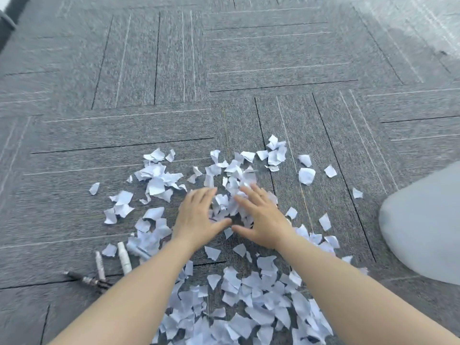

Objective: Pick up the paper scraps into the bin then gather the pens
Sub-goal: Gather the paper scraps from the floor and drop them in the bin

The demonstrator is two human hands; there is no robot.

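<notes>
Both hands are out over the grey carpet-tile floor point(273, 58), working the torn white paper scraps point(231, 195), which lie scattered from mid-frame down to the bottom edge, densest nearest us. Our left hand point(199, 215) and right hand point(261, 217) sit side by side with thumbs nearly meeting; the fingers point(204, 192) are extended and relaxed, grasping nothing, palms down on or just above a small heap between them. Motion blur on the fingertips keeps us from telling whether they actually touch the paper. We judge the step in hand to be raking scraps into one mound before lifting it. To do this well, we would sweep inward from the outlying pieces at far left and far right, keep the palms low so light scraps do not flutter away, then cup from both sides. The pale grey rounded object point(423, 232) at the right edge may be the bin, though we cannot confirm it. The pens, a white cylindrical marker point(124, 257), a thinner white pen point(99, 265) and a dark pen point(84, 278), lie together by the left forearm, partly among scraps; we would steer clear of them for now.
</notes>
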